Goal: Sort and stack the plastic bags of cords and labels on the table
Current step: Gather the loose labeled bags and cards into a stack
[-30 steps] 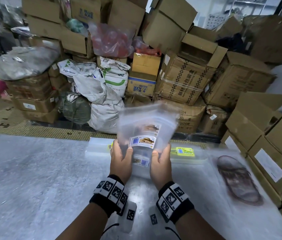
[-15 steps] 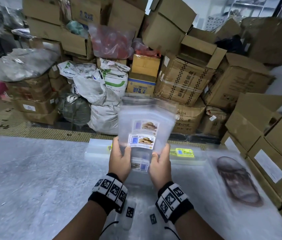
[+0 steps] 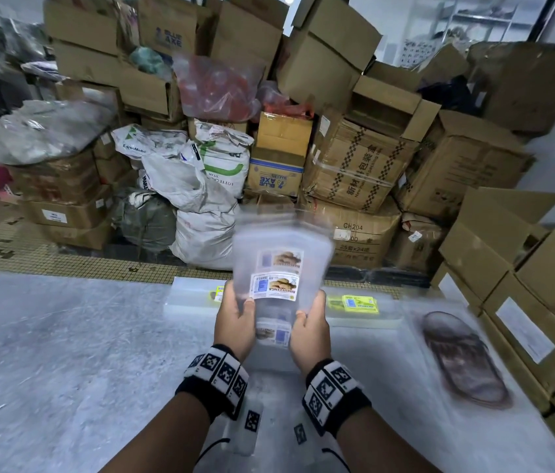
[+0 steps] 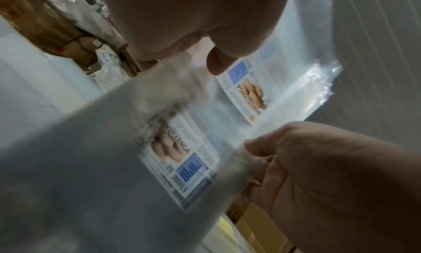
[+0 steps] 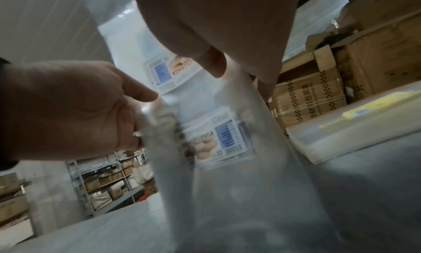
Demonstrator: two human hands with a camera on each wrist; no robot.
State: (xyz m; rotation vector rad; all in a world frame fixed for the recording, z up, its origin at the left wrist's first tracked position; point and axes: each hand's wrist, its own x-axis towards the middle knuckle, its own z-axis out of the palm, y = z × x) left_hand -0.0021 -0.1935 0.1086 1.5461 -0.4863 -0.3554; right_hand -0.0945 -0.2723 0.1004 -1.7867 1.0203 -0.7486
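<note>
Clear plastic bags (image 3: 281, 264) labelled "BISKUT LENGA" stand upright, gripped by both hands, left (image 3: 235, 319) and right (image 3: 310, 326).

Bag stack (image 3: 281, 264): upright above the table (image 3: 64, 353), centre, between left hand (image 3: 235, 322) and right hand (image 3: 310, 331).
Flat bags (image 3: 194, 297): on the table, behind the hands.
Cord bag (image 3: 463, 360): on the table, far right.
Boxes (image 3: 358, 165): behind the table; more along its right edge.
Sacks (image 3: 201, 199): before the boxes, left of centre.

two hands (image 3: 271, 324), three labels (image 3: 274, 286)
</note>
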